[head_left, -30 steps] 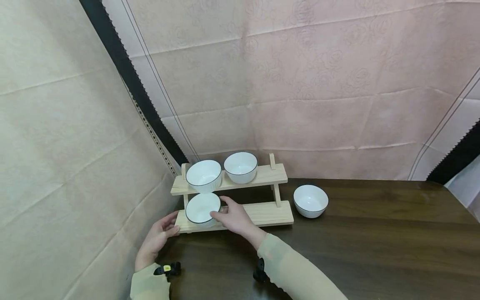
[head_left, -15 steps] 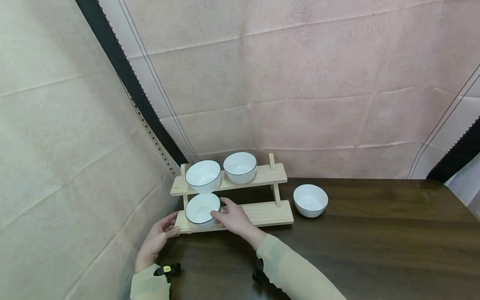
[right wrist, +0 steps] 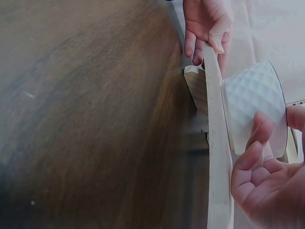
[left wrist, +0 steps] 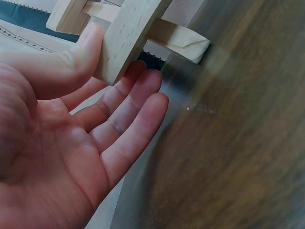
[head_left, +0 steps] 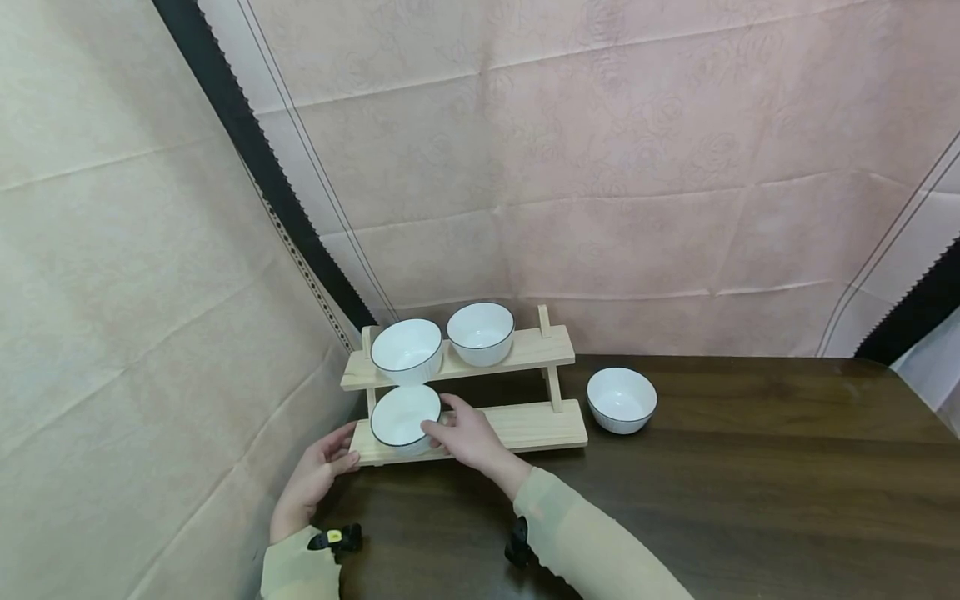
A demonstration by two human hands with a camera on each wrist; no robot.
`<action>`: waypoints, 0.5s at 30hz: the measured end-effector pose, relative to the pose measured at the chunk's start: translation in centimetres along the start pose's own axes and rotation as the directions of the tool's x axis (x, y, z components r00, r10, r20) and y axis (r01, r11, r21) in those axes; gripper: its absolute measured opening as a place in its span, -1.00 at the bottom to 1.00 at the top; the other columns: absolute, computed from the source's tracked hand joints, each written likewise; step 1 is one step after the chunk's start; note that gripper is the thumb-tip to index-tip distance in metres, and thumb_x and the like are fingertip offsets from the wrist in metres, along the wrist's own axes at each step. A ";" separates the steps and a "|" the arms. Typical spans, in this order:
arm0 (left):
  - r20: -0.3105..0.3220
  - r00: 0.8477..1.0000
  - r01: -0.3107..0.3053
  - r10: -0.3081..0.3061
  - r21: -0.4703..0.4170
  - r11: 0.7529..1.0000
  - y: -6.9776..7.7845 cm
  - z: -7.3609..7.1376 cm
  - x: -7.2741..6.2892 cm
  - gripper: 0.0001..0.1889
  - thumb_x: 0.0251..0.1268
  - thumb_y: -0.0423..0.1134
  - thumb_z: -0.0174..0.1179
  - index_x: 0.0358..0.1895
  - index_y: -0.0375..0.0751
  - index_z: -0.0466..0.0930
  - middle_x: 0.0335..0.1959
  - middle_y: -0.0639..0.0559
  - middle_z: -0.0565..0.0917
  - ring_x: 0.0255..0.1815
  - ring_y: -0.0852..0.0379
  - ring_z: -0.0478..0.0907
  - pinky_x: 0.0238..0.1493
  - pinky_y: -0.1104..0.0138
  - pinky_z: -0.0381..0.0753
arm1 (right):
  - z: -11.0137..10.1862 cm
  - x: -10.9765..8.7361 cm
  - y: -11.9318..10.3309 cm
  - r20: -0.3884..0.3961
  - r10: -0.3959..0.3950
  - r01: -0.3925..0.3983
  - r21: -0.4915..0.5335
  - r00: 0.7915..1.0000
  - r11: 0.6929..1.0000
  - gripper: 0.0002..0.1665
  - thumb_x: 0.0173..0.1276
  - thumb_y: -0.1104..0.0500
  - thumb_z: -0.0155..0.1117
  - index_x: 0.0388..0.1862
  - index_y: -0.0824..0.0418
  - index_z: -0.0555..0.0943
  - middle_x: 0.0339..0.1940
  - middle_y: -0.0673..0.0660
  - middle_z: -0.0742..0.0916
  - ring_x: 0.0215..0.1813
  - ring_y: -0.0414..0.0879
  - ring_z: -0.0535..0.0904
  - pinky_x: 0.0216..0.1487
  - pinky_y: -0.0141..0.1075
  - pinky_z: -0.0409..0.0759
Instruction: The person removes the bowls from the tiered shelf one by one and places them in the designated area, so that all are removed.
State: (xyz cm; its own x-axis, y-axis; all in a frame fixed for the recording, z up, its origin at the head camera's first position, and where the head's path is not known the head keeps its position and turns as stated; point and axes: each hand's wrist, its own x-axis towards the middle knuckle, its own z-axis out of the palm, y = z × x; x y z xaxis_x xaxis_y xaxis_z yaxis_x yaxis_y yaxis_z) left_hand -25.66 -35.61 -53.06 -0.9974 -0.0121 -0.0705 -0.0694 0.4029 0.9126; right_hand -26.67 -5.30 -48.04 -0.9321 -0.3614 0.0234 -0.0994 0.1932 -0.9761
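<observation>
A white bowl (head_left: 406,417) with a dark rim and a quilted outer wall sits at the left end of the lower board of a two-tier wooden rack (head_left: 532,425). My right hand (head_left: 471,435) holds this bowl at its right side, thumb near the rim and other fingers curled against the wall in the right wrist view. With thumb and fingers, my left hand (head_left: 311,481) grips the left end of the lower board; the left wrist view shows the thumb (left wrist: 88,50) on the board. Two similar bowls, a left one (head_left: 407,352) and a right one (head_left: 481,334), stand on the upper board.
Another white bowl (head_left: 622,401) stands on the dark wooden table (head_left: 750,467), right of the rack. Cloth walls enclose the table: a back one (head_left: 637,208) behind the rack and a left one (head_left: 150,333) close beside my left hand.
</observation>
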 end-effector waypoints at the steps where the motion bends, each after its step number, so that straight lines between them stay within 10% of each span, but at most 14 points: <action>1: 0.000 1.000 -0.001 0.001 0.001 1.000 0.0 0.0 0.0 -0.36 0.38 -0.30 0.26 0.50 -0.23 0.29 0.13 -0.25 0.57 -0.06 -0.01 0.61 -0.05 0.29 0.69 | 0.0 0.0 0.0 0.000 0.000 0.000 0.003 1.000 1.000 -0.14 0.42 -0.05 0.31 0.53 0.30 0.23 -0.40 0.10 0.76 -0.33 0.00 0.68 -0.39 -0.33 0.55; 15: -0.003 1.000 0.001 -0.001 -0.002 1.000 -0.2 0.0 0.1 -0.38 0.38 -0.32 0.25 0.49 -0.16 0.32 0.12 -0.23 0.57 -0.03 -0.08 0.60 -0.03 0.26 0.69 | -0.1 -0.1 0.6 0.003 0.005 -0.005 0.019 1.000 1.000 -0.18 0.44 -0.07 0.28 0.52 0.26 0.26 -0.41 0.06 0.76 -0.30 -0.07 0.67 -0.29 -0.30 0.60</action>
State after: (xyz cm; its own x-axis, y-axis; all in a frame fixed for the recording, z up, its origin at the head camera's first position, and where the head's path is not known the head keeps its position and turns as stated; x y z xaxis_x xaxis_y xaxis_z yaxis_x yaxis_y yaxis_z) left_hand -25.71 -35.68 -53.24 -0.9974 -0.0156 -0.0705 -0.0709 0.4009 0.9134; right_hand -26.67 -5.05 -48.60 -0.9315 -0.3634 0.0180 -0.0883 0.1778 -0.9801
